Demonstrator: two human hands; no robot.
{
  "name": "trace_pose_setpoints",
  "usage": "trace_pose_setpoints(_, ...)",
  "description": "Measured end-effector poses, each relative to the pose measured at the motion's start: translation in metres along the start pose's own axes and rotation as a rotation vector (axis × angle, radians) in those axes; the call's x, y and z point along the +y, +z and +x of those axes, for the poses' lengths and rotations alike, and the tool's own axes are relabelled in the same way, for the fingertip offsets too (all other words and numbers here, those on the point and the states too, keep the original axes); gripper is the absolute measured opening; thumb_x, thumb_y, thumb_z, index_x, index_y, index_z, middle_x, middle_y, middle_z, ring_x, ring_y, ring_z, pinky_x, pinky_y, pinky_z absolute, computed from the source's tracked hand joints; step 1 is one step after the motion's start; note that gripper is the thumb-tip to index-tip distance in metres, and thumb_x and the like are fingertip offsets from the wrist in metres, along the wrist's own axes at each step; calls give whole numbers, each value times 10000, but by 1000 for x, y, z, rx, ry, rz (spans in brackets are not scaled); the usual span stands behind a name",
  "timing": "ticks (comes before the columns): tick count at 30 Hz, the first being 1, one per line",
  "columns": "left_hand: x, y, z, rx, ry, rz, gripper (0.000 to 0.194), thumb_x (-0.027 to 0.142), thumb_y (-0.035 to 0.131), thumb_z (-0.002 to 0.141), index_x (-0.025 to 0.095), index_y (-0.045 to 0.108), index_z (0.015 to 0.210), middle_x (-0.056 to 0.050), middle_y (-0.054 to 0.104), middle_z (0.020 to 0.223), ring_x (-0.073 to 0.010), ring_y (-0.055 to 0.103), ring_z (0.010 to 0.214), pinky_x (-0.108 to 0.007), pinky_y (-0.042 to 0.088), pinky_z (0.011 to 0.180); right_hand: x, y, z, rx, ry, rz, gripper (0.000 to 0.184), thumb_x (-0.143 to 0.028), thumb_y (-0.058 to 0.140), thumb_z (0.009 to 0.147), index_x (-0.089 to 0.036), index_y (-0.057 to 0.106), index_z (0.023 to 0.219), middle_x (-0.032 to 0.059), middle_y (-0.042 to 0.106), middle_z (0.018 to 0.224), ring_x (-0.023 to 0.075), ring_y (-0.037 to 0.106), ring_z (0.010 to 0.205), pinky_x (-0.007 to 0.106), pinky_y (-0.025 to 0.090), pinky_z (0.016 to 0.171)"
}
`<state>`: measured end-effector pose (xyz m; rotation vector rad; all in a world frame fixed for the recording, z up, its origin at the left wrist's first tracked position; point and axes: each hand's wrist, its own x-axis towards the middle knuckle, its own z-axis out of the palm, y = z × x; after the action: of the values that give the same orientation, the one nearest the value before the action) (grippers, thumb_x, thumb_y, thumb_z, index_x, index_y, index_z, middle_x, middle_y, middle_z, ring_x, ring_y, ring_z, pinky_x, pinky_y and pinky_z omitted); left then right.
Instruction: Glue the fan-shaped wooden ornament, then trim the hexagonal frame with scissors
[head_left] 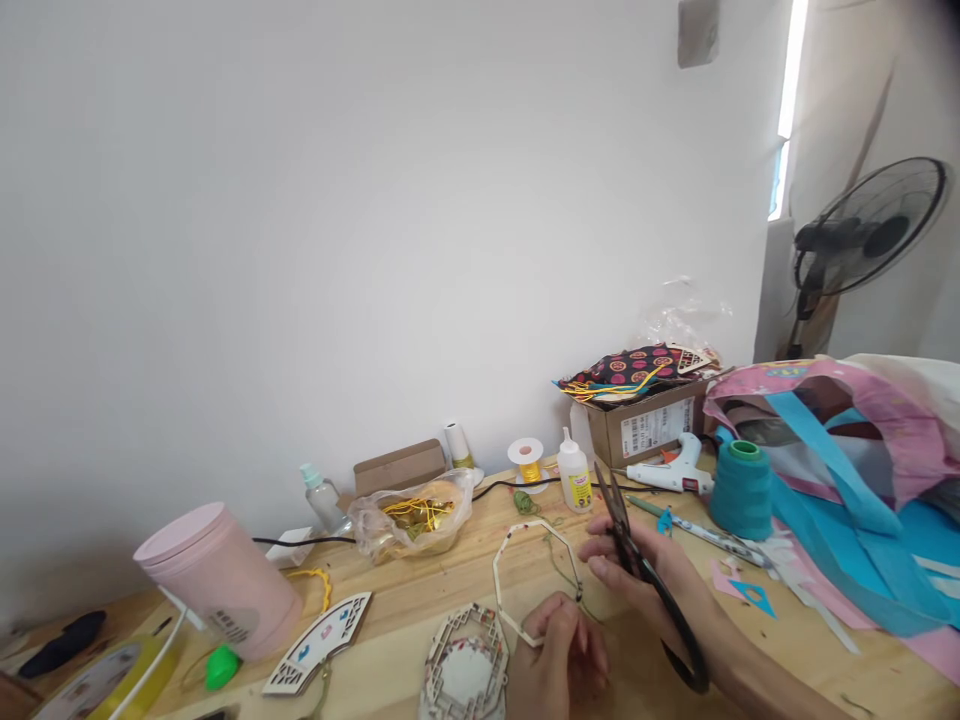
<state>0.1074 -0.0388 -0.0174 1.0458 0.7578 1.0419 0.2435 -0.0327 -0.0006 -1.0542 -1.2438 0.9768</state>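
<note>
My left hand [553, 655] is closed on the lower edge of a thin, pale octagonal frame [498, 568], tilted up above the table. A thin green cord [556, 548] hangs around the frame's right side. Across my right hand [652, 575] lies a pair of scissors [624, 535], blades pointing up and slightly parted, with a dark handle loop by the wrist. My right fingers curl toward the frame without visibly touching it. Left of my left hand, a lattice-patterned octagonal piece [486, 632] with a white centre rests on the table.
A glue bottle [574, 475], a yellow thread spool [529, 468] and a glue gun [675, 468] stand or lie toward the back. A teal thread cone [741, 492] and a pink-and-blue bag [847, 430] are right. Leftward are a pink canister [225, 580] and a fan-shaped piece [319, 645].
</note>
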Motion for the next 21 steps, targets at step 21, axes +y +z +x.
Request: trace_pose_setpoints(21, 9, -7, 4, 116, -54, -279, 261, 355, 551, 699, 197, 407, 550, 34, 535, 567, -99, 438, 539, -244, 383, 568, 4, -19, -3, -196, -148, -901, 327, -103, 505, 611, -190, 550, 923, 56, 567, 847, 213, 530, 785, 310, 406, 669)
